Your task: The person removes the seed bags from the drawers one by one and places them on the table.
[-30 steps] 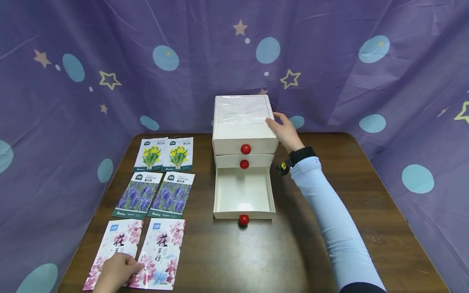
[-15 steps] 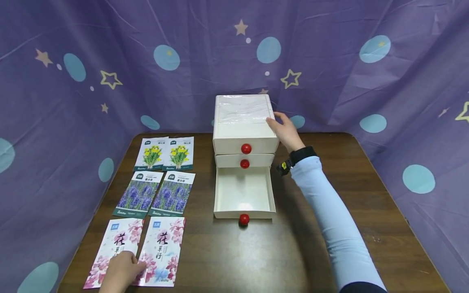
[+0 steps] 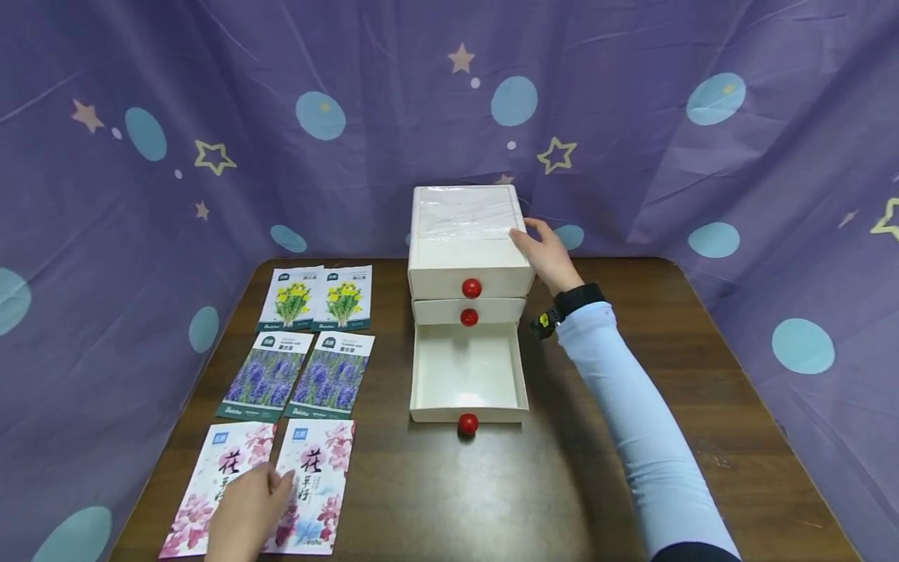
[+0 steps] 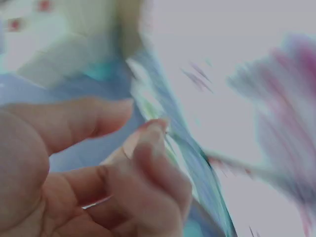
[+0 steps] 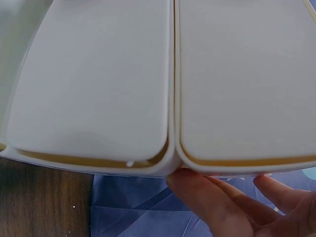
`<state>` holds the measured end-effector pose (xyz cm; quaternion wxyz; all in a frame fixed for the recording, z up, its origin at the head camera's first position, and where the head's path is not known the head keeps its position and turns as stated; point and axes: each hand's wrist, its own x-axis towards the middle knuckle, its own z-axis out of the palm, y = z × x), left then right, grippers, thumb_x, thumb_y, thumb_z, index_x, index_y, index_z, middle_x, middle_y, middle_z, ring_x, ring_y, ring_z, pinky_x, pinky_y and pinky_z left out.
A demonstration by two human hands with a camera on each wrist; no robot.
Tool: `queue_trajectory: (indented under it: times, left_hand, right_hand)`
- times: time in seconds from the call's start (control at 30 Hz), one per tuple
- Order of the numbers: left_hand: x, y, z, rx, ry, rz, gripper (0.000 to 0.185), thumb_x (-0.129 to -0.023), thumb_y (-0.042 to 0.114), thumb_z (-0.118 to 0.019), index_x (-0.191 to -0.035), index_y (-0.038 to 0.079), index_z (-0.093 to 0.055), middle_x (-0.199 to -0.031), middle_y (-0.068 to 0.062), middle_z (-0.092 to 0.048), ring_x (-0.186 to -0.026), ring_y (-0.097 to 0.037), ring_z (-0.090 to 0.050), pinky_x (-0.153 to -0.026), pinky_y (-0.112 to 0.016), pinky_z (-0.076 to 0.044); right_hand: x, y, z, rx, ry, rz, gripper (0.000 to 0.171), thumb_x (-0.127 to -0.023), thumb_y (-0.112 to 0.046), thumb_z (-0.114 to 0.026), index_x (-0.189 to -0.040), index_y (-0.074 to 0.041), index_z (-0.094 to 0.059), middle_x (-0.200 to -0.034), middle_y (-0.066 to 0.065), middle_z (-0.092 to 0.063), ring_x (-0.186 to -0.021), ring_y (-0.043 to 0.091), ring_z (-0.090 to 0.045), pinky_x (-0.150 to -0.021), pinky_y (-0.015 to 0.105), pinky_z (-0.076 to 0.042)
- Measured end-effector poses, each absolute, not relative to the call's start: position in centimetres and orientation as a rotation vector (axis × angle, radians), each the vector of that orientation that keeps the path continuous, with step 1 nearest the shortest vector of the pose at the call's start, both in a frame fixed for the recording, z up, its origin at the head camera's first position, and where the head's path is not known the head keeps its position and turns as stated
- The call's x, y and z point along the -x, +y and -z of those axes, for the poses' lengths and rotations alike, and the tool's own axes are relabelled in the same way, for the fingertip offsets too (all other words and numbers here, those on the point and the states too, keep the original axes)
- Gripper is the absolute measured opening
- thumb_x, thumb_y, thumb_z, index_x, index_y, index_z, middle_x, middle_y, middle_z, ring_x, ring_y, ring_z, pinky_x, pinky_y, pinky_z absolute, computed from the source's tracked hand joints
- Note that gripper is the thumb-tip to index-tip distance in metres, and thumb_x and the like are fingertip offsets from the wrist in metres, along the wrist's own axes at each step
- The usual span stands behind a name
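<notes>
My left hand point(image 3: 247, 511) hovers over the two white-and-pink flower seed packets at the front left, overlapping the left packet point(image 3: 190, 523) and the edge of the right packet point(image 3: 326, 484). In the left wrist view, blurred, a gap shows between thumb and loosely bent fingers point(image 4: 158, 182), with nothing held. A white three-drawer cabinet point(image 3: 463, 254) stands at the back. Against its upper right side rests my right hand point(image 3: 551, 254); in the right wrist view the fingertips press there, beside the seam between two drawers. The bottom drawer point(image 3: 467, 367) is pulled out, with nothing in it.
Two lavender seed packets point(image 3: 330, 378) lie behind the pink ones, and two yellow-flower packets point(image 3: 344, 300) lie farther back. Red knobs point(image 3: 468, 424) stick out from the drawer fronts. A purple patterned curtain point(image 3: 393, 94) hangs behind the brown table point(image 3: 435, 499).
My left hand has moved up and slightly right; its thumb and fingers have come away from the right pink packet's left edge. My right hand stays at the cabinet.
</notes>
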<state>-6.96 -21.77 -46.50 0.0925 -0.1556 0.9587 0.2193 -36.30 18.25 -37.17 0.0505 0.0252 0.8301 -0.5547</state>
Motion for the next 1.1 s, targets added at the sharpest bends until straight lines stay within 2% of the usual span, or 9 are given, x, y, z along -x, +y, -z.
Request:
queue_trajectory:
  times: [0.13, 0.23, 0.37, 0.53, 0.7, 0.83, 0.93, 1.1]
  left_hand:
    - [9.1, -16.6, 46.3, 0.148, 2.960, -1.068, 0.014, -0.087, 0.016, -0.065, -0.075, 0.009, -0.064, -0.061, 0.004, -0.056, -0.051, -0.007, -0.049, -0.048, -0.024, -0.040]
    - [10.5, -12.5, 47.4, -0.026, 2.781, -1.415, 0.013, -0.087, 0.018, -0.066, -0.084, 0.005, -0.067, -0.066, -0.002, -0.063, -0.050, -0.007, -0.056, -0.048, -0.021, -0.046]
    - [11.7, -8.0, 49.7, -0.048, 2.383, -1.742, 0.028, -0.089, 0.019, -0.062, -0.100, -0.008, -0.062, -0.079, -0.017, -0.067, -0.056, -0.017, -0.064, -0.051, -0.029, -0.054]
    - [12.5, -4.7, 52.3, 0.086, 1.896, -2.011, 0.044, -0.092, 0.017, -0.059, -0.117, -0.017, -0.048, -0.096, -0.026, -0.064, -0.068, -0.026, -0.067, -0.061, -0.033, -0.056]
    - [13.3, -3.2, 53.8, 0.201, 1.672, -2.137, 0.048, -0.093, 0.023, -0.058, -0.118, -0.017, -0.047, -0.102, -0.025, -0.062, -0.077, -0.028, -0.068, -0.071, -0.034, -0.055]
    - [13.9, -2.6, 54.1, 0.235, 1.575, -2.216, 0.044, -0.093, 0.021, -0.056, -0.114, -0.017, -0.049, -0.101, -0.025, -0.062, -0.082, -0.028, -0.067, -0.078, -0.036, -0.053]
    - [14.3, -2.4, 53.9, 0.246, 1.522, -2.261, 0.038, -0.093, 0.017, -0.056, -0.109, -0.017, -0.052, -0.100, -0.026, -0.062, -0.082, -0.025, -0.067, -0.081, -0.036, -0.052]
    - [15.0, -2.1, 53.0, 0.211, 1.519, -2.267, 0.038, -0.093, 0.017, -0.057, -0.109, -0.018, -0.053, -0.103, -0.031, -0.060, -0.081, -0.022, -0.067, -0.080, -0.033, -0.052]
  right_hand:
    - [36.2, 18.7, 37.0, -0.077, 2.556, 1.681, 0.069, -0.090, -0.053, -0.049, -0.146, -0.020, -0.025, -0.147, 0.014, -0.026, -0.126, 0.032, -0.034, -0.095, 0.054, -0.037]
    - [36.3, 18.6, 37.0, -0.087, 2.548, 1.683, 0.068, -0.090, -0.052, -0.049, -0.146, -0.021, -0.026, -0.146, 0.014, -0.028, -0.125, 0.032, -0.036, -0.092, 0.054, -0.040]
    - [36.4, 18.2, 37.1, -0.098, 2.520, 1.691, 0.066, -0.090, -0.051, -0.049, -0.145, -0.022, -0.027, -0.146, 0.012, -0.028, -0.123, 0.031, -0.037, -0.090, 0.053, -0.042]
    - [36.3, 17.8, 37.2, -0.094, 2.505, 1.704, 0.066, -0.091, -0.050, -0.050, -0.145, -0.020, -0.027, -0.147, 0.012, -0.026, -0.126, 0.030, -0.034, -0.095, 0.054, -0.038]
    - [36.1, 17.9, 37.3, -0.093, 2.521, 1.689, 0.067, -0.091, -0.050, -0.049, -0.145, -0.019, -0.027, -0.148, 0.012, -0.025, -0.129, 0.030, -0.031, -0.100, 0.053, -0.033]
    - [36.2, 17.8, 37.3, -0.085, 2.532, 1.687, 0.067, -0.091, -0.051, -0.050, -0.145, -0.019, -0.027, -0.148, 0.012, -0.025, -0.129, 0.030, -0.031, -0.101, 0.052, -0.032]
    - [36.3, 17.9, 37.3, -0.063, 2.539, 1.692, 0.067, -0.091, -0.050, -0.050, -0.145, -0.017, -0.027, -0.148, 0.013, -0.025, -0.130, 0.030, -0.030, -0.103, 0.051, -0.029]
    - [36.2, 18.2, 37.1, -0.056, 2.537, 1.702, 0.067, -0.091, -0.049, -0.049, -0.145, -0.017, -0.027, -0.148, 0.012, -0.025, -0.130, 0.030, -0.030, -0.102, 0.051, -0.030]
